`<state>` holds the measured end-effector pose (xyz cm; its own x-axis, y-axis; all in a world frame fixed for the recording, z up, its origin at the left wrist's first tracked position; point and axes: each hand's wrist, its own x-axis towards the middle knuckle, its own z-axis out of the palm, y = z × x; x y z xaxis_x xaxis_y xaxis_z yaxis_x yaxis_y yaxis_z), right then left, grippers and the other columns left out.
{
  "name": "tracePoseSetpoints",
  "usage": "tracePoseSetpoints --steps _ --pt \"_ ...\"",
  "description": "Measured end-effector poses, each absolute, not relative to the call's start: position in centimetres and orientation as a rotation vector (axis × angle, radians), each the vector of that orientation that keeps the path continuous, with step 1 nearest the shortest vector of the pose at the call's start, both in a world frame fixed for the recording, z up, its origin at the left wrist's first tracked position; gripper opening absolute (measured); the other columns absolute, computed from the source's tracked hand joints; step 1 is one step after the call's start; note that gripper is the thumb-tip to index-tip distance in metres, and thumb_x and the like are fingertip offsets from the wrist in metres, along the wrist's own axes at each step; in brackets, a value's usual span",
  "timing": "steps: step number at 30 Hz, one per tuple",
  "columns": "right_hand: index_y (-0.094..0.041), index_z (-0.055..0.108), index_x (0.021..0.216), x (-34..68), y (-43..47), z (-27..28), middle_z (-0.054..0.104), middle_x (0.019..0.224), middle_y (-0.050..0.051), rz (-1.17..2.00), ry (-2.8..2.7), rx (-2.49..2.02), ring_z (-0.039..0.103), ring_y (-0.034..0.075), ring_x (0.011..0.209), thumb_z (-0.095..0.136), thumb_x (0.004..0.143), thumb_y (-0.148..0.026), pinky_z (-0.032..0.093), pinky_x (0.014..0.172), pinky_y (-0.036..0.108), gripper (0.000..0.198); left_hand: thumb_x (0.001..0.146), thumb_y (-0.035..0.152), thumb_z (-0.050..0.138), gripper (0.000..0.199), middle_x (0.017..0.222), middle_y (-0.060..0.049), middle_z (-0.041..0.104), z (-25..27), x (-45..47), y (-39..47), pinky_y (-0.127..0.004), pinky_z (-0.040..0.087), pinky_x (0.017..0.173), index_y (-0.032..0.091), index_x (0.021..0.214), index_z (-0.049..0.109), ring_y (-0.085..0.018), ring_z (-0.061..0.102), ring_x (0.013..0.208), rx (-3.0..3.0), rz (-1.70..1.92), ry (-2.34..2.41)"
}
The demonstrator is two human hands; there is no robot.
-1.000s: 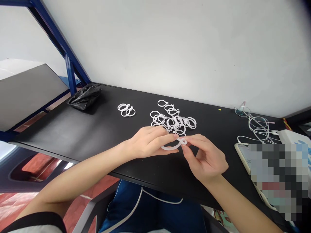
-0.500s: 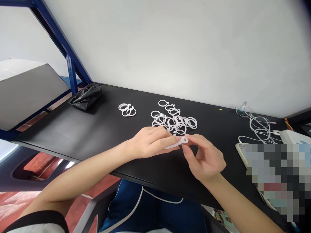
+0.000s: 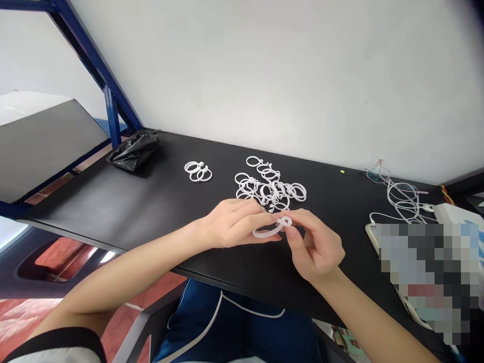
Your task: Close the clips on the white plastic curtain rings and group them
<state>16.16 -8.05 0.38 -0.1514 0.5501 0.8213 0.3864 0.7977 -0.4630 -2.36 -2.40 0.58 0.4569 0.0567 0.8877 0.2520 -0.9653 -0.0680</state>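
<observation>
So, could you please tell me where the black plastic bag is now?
In the head view, the black plastic bag lies on the far left of the black table, beside the blue post, left of the small cluster of white rings.

Smooth, faintly shiny white plastic in the held ring (image 3: 268,233), the pile of rings (image 3: 275,190) and the small ring cluster (image 3: 197,171) to the left. Beneath, a smooth black tabletop (image 3: 132,206) with a satin sheen. Far left, thin, crinkled, glossy black plastic in a bag (image 3: 134,151); beside it, blue paint on a metal-looking frame (image 3: 83,45). Far side, a smooth, matt white wall (image 3: 264,75). Near side, blue cloth trousers (image 3: 242,338); near left, shiny red floor tiles (image 3: 26,315).
</observation>
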Motion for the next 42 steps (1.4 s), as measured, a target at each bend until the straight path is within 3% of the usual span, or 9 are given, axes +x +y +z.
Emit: tracePoseSetpoints --steps 11,19,26,31,36,42 --pt "-0.018 0.066 0.113 16.1 -8.0 0.4 0.073 0.095 0.007 0.227 -1.78 -0.713 0.069 0.017 0.082 0.057 0.084 0.0 0.058 0.066 0.029 0.035 0.095 0.041 0.055 0.031 0.072 -0.001 0.066 1.4 -2.3 -2.6 -0.02 0.048 0.05 0.015 0.107 0.046 -0.01 0.062 0.057 -2.585 -1.486 -0.333" --pt "-0.019 0.067 0.106 15.9 -7.9 0.4 0.073 0.087 0.005 0.201 -1.796 -0.747 0.069 0.015 0.071 0.061 0.083 0.001 0.057 0.059 0.027 0.031 0.092 0.04 0.055 0.026 0.065 0.003 0.059 1.2 -2.4 -2.4 -0.019 0.043 0.047 0.017 0.1 0.046 -0.009 0.058 0.053 -2.67 -1.454 -0.378" --pt "-0.021 0.067 0.102 15.9 -7.8 0.4 0.072 0.084 0.003 0.176 -1.798 -0.795 0.068 0.014 0.07 0.062 0.085 -0.002 0.058 0.06 0.026 0.026 0.093 0.037 0.049 0.022 0.07 0.001 0.061 1.2 -2.6 -2.3 -0.019 0.044 0.049 0.017 0.102 0.046 -0.01 0.059 0.057 -2.719 -1.323 -0.453" --pt "-0.021 0.064 0.108 15.7 -7.4 0.1 0.074 0.087 0.002 0.269 -1.808 -1.006 0.07 0.013 0.07 0.06 0.09 -0.011 0.059 0.06 0.023 0.022 0.096 0.043 0.042 0.029 0.076 -0.003 0.065 1.4 -3.6 -0.7 -0.024 0.046 0.054 0.015 0.1 0.051 -0.016 0.063 0.066 -2.63 -1.043 -0.638" --pt "-0.019 0.064 0.108 15.7 -7.0 -0.3 0.074 0.086 0.002 0.314 -1.837 -1.006 0.07 0.012 0.067 0.057 0.091 -0.013 0.06 0.06 0.023 0.019 0.099 0.042 0.038 0.033 0.092 -0.009 0.068 1.6 -5.5 1.2 -0.027 0.046 0.057 0.014 0.104 0.054 -0.023 0.067 0.085 -2.529 -0.563 -1.359" --pt "-0.019 0.065 0.106 15.7 -7.0 -0.3 0.074 0.085 0.004 0.391 -1.919 -0.958 0.069 0.013 0.069 0.055 0.093 -0.014 0.06 0.06 0.024 0.017 0.099 0.036 0.034 0.032 0.098 -0.015 0.066 1.8 -7.2 2.0 -0.032 0.049 0.06 0.011 0.1 0.054 -0.029 0.067 0.083 -2.342 0.032 -1.928"
